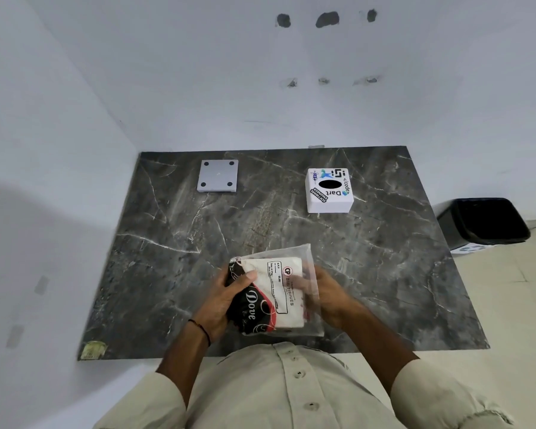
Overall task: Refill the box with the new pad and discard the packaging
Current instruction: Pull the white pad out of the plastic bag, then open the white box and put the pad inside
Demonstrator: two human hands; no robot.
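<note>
Both hands grip the clear tissue packet (276, 294) at six o'clock above the marble surface (384, 274): left hand (226, 300) clasps its left edge, right hand (322, 297) curls behind. White stickered box (329, 191) sits at one o'clock, black bin (481, 222) at three.

Dark grey marble slab (174, 274) with white veining is my bench, set into a corner of pale walls (198, 88). Near its far-left corner lies a flat grey square plate (218, 176), a dark round pad at each of its four corners. A yellowish sticker (93, 349) sits on the near-left corner. The far wall carries two rows of three chipped holes (327, 19). Pale tiled floor (508, 305) lies off the right edge.
</note>
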